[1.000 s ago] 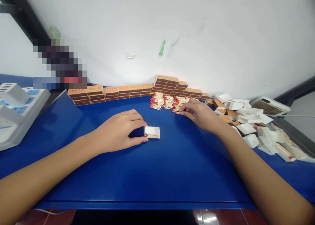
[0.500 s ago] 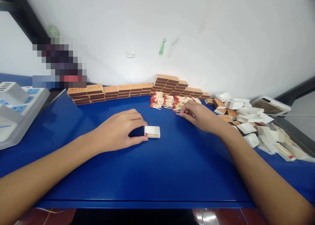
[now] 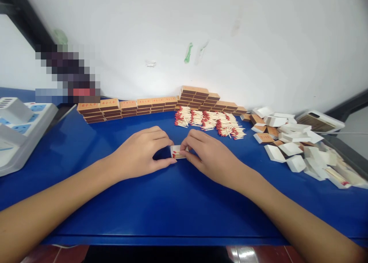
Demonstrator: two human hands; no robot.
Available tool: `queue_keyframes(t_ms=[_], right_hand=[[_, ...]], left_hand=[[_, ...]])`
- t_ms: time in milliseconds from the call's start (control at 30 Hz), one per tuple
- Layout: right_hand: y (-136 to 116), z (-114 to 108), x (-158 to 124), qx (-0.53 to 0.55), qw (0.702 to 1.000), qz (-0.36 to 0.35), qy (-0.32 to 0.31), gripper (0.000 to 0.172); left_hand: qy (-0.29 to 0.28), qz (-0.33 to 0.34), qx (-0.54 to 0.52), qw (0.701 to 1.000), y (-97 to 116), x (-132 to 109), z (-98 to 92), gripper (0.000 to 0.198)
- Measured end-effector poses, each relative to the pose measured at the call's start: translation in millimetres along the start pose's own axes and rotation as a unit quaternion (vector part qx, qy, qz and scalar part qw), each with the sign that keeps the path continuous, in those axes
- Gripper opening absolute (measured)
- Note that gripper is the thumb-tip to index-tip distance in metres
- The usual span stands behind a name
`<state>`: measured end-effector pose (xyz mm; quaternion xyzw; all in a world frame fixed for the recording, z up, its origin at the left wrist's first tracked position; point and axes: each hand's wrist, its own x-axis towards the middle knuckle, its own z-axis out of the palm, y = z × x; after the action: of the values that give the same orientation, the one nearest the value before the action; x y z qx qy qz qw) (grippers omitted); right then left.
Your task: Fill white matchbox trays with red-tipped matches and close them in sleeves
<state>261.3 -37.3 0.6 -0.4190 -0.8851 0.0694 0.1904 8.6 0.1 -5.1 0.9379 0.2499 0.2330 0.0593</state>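
we see the small white tray (image 3: 176, 148) on the blue table (image 3: 161, 205), between two hands, with a few matches (image 3: 178, 155) lying inside. the left hand (image 3: 145, 150) grips its left end between thumb and finger. the right hand (image 3: 211, 155) has its fingertips drawn together over the right part; whether they pinch any match, we cannot tell. we think a match could catch crosswise on the low wall, if it is released at a slant; a hard left squeeze could bend the tray. beyond, the match heaps (image 3: 209, 119) lie near the right knuckles, so a wide swing may scatter them. toward us, blue surface reaches the front edge, giving room for moving.
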Motion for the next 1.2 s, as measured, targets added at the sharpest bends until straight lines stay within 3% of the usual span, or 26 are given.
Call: queue_keyframes(t_ms=[167,300,467,567,667,1200], right_hand=[[-1.1,8.1,0.6,-0.050,0.999,-0.012,0.006,0.013],[8.5,-2.9,0.2,-0.012,1.000,-0.001,0.003,0.009],[65.4,-23.4,-5.0,-0.028,0.996,0.051,0.066,0.010],[101.8,-27.1,-9.7,-0.035,0.994,0.085,0.052,0.013],[119.8,-26.0,-11.9,-0.029,0.995,0.090,0.028,0.016],[122.8,-12.2,-0.6,-0.057,0.996,0.064,0.017,0.016]], left_hand=[[-0.013,-0.007,-0.003,1.000,0.7,0.6,-0.1,0.024],[-0.013,-0.012,-0.010,1.000,-0.2,-0.7,0.2,0.024],[-0.028,-0.016,-0.022,0.999,-3.3,-3.6,-0.5,0.026],[-0.037,-0.017,-0.025,0.999,-5.4,-5.1,-1.3,0.027],[-0.038,-0.019,-0.024,0.999,-6.6,-5.5,-2.8,0.027],[-0.043,-0.021,-0.028,0.998,-5.5,-4.9,-4.6,0.028]])
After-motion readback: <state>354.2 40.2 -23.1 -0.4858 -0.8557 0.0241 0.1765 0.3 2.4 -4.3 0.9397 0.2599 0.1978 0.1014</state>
